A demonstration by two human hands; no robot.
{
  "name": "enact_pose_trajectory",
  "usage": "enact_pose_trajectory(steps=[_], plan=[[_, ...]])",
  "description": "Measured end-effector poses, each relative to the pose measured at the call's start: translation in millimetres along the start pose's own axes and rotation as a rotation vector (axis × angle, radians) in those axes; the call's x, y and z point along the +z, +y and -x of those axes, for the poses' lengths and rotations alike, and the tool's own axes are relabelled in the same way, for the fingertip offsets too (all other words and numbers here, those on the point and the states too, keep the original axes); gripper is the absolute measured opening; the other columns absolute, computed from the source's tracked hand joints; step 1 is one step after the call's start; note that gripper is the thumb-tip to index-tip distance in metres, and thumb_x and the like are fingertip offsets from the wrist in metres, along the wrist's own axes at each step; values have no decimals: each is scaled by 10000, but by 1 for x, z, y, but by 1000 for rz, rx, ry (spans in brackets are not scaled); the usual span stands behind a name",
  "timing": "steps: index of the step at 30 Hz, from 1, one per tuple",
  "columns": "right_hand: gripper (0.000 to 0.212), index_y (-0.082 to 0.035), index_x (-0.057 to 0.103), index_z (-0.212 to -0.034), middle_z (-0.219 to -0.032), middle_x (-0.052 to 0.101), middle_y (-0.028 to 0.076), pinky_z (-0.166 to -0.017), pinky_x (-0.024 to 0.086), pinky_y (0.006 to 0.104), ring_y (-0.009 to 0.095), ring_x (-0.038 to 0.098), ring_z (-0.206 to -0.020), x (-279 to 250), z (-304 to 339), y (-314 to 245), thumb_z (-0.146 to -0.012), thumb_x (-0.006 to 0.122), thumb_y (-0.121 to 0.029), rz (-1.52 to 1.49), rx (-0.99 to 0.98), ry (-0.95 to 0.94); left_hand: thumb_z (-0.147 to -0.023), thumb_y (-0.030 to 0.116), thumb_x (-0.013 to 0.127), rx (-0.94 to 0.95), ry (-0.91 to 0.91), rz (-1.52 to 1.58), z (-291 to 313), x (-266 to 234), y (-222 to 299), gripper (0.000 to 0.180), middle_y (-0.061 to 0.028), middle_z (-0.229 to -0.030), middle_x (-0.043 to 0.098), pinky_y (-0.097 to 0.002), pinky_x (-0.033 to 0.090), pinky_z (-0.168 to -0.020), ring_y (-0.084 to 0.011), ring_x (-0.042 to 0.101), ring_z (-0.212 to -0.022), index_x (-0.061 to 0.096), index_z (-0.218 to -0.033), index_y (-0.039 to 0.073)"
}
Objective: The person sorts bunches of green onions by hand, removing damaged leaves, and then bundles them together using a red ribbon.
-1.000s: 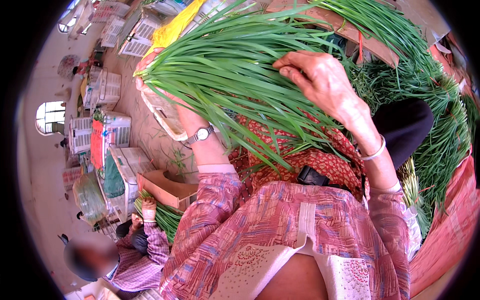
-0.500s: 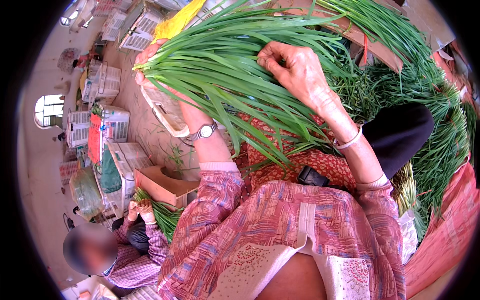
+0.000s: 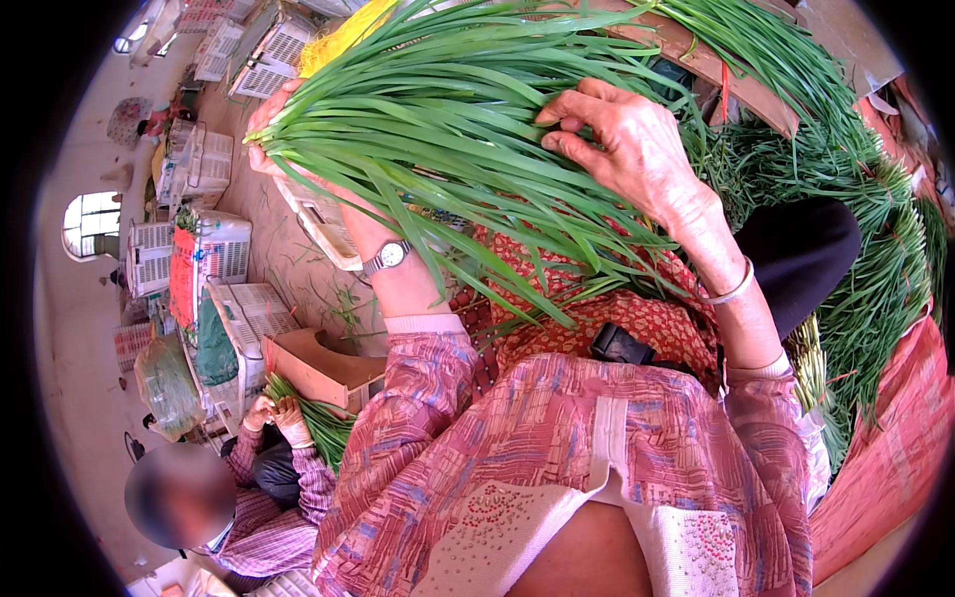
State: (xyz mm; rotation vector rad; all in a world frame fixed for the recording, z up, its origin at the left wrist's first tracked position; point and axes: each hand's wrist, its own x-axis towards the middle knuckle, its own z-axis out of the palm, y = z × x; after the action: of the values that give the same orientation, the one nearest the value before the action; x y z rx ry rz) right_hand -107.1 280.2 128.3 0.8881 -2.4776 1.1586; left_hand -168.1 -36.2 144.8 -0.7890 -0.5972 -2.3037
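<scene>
A large fanned bunch of garlic chives (image 3: 438, 129) stretches across in front of me, pale root ends to the left and long green leaves to the right. My left hand (image 3: 267, 119) is closed round the root ends, partly covered by the leaves, with a watch (image 3: 388, 255) on its wrist. Above the leaves on the right side is my right hand (image 3: 632, 149), its fingers curled and its thumb parted from the fingertips. Nothing shows between them. The leaves' lower tips hang over the red patterned apron (image 3: 637, 323) on my lap.
Heaps of chives (image 3: 875, 239) lie to my right, with more on a board (image 3: 736, 85) at the upper right. A white basket (image 3: 318, 214) stands beyond my left wrist. Crates (image 3: 214, 244) and a cardboard box (image 3: 318, 363) line the left. A co-worker (image 3: 269, 488) at lower left holds chives.
The bunch and my left hand have shifted slightly left. My right hand has moved right and a little down, and its thumb and fingertip have parted.
</scene>
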Motion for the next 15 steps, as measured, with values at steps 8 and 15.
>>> enact_pose_trajectory(steps=[8, 15], plan=[[116, -114, 651, -903, -816, 610, 84, -640, 520, 434, 318, 643, -766, 13, -5, 7, -844, 643, -214, 59, -19, 82, -798, 354, 503, -47, -77, -97, -26, -15, 4, 255, -27, -824, 653, -410, 426, -981, -174, 604, -851, 621, -767, 130], [145, -87, 617, -896, -857, 632, 115, -672, 513, 447, 340, 643, -795, -7, 8, 71, -898, 594, -231, 202, 79, 128, -788, 366, 560, -190, 96, -276, -94, 13, 5, 340, -119, -815, 646, -508, 479, -950, -294, 629, -861, 625, -799, 32]])
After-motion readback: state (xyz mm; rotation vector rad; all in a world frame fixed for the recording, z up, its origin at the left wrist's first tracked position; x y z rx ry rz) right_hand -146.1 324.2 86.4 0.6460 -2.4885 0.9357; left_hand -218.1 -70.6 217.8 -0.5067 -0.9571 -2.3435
